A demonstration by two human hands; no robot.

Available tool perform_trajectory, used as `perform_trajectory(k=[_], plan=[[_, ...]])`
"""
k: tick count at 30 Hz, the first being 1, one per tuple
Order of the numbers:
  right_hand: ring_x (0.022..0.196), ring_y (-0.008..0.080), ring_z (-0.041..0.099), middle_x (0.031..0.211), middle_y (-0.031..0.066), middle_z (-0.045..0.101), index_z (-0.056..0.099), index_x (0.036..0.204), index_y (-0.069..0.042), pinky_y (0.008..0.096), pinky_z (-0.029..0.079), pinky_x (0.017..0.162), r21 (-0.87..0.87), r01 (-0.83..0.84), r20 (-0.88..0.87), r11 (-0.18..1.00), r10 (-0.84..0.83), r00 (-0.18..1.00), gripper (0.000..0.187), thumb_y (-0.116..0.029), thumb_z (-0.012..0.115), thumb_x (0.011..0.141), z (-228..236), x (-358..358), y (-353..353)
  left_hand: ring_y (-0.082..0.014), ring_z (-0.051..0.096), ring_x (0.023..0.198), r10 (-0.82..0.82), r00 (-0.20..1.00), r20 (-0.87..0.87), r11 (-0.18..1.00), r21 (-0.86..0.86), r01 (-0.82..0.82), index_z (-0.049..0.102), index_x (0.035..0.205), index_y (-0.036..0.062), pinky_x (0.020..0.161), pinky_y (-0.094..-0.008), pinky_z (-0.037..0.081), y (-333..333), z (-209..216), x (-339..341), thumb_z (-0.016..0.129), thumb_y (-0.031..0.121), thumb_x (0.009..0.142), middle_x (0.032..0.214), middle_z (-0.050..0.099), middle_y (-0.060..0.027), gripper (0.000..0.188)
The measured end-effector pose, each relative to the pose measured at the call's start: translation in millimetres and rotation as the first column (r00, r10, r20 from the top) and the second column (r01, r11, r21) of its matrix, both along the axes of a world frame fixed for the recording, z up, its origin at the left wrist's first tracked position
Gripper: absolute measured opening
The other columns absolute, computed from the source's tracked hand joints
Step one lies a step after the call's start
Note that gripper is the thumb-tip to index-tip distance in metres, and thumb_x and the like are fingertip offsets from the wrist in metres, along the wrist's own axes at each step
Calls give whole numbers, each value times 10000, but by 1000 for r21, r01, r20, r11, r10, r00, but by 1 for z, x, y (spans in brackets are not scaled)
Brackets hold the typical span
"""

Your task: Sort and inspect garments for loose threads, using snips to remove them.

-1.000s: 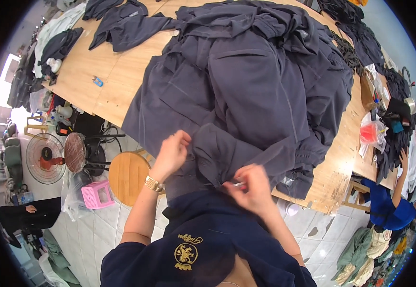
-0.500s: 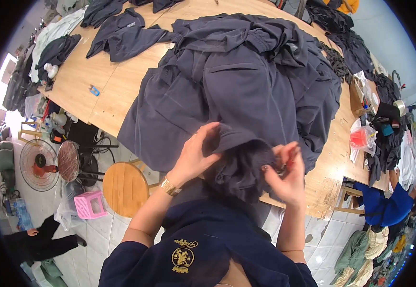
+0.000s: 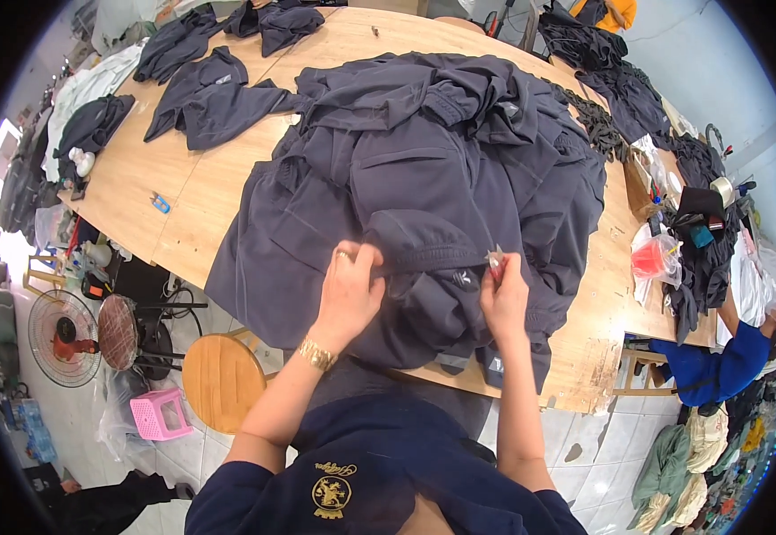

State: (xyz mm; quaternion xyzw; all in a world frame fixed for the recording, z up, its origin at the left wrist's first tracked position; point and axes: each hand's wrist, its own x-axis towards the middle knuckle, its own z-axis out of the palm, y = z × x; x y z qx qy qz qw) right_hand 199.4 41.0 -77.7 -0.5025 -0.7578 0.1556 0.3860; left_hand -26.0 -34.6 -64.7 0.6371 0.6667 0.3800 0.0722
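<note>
- a pale wooden table (image 3: 214,214) spans the middle of the frame.
- a heap of dark grey garments (image 3: 406,174) covers the table's centre.
- a co-worker in blue (image 3: 731,366) leans in at the right edge of the frame.
- the held garment (image 3: 424,308), also dark grey, is at the frame's centre, over the heap's near side; its gathered waistband (image 3: 428,259) runs nearly straight between the 2 hands.
- a round wooden stool (image 3: 223,383) stands at lower left.
- the left hand (image 3: 350,290) has a narrow grip on the waistband's left end.
- the right hand (image 3: 506,299), at the waistband's right end, grips a small tool (image 3: 496,261); i cannot tell whether it also pinches cloth.
- blue snips (image 3: 159,203) lie at upper left.
- the small tool shows red and silver, mostly hidden.
</note>
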Motion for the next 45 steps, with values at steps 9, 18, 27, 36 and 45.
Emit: perform_trajectory(k=[9,18,27,36,45], plan=[[721,325,623,803,162,594,455,998,-9,372,487,650,-130,17,-168,991,-39,985,276,-24,619,777,6,-1,-8,-302,485,1041,-78,995,-67,955,280,94,615,895,99,882,-410,386,1,27,12,724,107,656,980,519,-86,262],[893,154,460,980,83,465,403,961,-26,270,370,846,-88,-286,-571,954,187,799,295,-44,575,721,65,-7,10,-227,504,960,-104,959,-264,977,153,148,689,906,91,854,-372,355,36,38,13,732,162,719,868,574,-23,205],[621,140,390,651,89,446,450,886,-2,296,365,567,-342,-425,-275,838,343,898,325,-308,556,913,63,-23,54,-178,540,862,-136,978,-161,976,148,160,609,831,86,840,-358,341,49,25,8,657,109,798,779,596,6,63],[559,272,516,664,171,576,570,861,19,346,411,552,-345,-372,-23,862,389,921,337,-316,603,884,62,-8,59,-231,565,877,-11,950,313,930,351,-105,556,912,47,827,-345,400,44,25,-8,536,94,914,893,620,-80,52],[678,63,453,784,16,495,330,798,-92,199,398,596,-352,-305,-531,885,79,843,384,-64,713,778,15,41,8,-234,565,846,103,950,296,896,387,-218,581,875,25,738,-309,465,10,32,-1,677,1,759,916,581,-113,152]])
